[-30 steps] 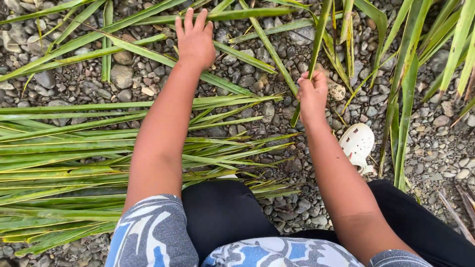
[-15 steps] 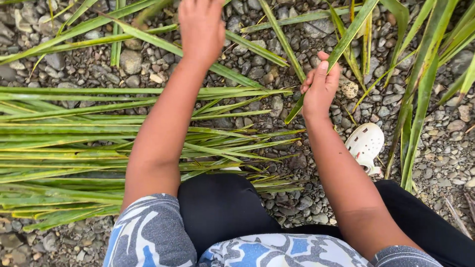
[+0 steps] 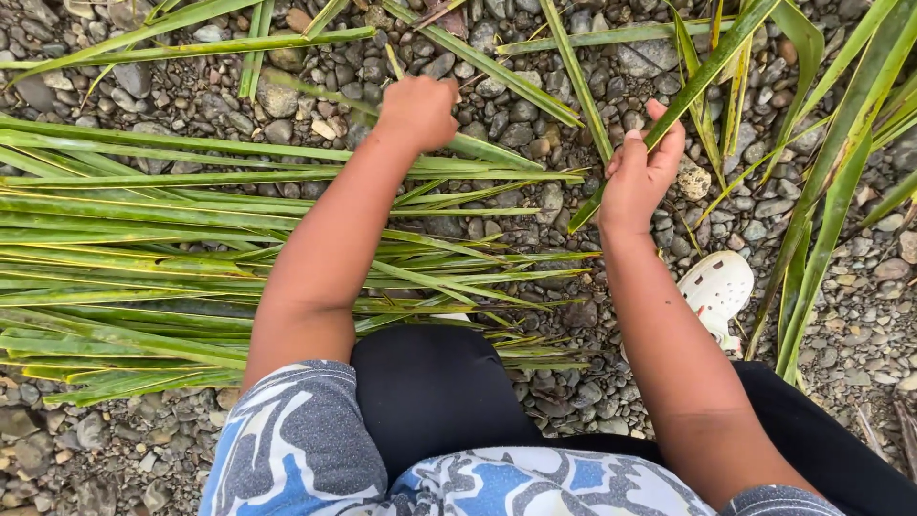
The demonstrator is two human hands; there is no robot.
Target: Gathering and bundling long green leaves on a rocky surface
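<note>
My left hand (image 3: pixel 417 110) is closed in a fist on a long green leaf (image 3: pixel 325 96) that runs up and left over the gravel. My right hand (image 3: pixel 643 172) grips another long green leaf (image 3: pixel 712 62) that slants up to the right, thumb and fingers around it. A pile of cut long leaves (image 3: pixel 143 268) lies flat on my left, tips pointing right under my left forearm.
Grey pebble gravel (image 3: pixel 535 124) covers the ground. A white perforated clog (image 3: pixel 716 287) is on my right foot beside the right forearm. More upright green leaves (image 3: pixel 821 172) stand at the right. My black trousers (image 3: pixel 430 401) fill the bottom.
My left hand has drawn back toward me and closed from spread fingers into a fist on a leaf. My right hand shifted slightly right, still holding its leaf.
</note>
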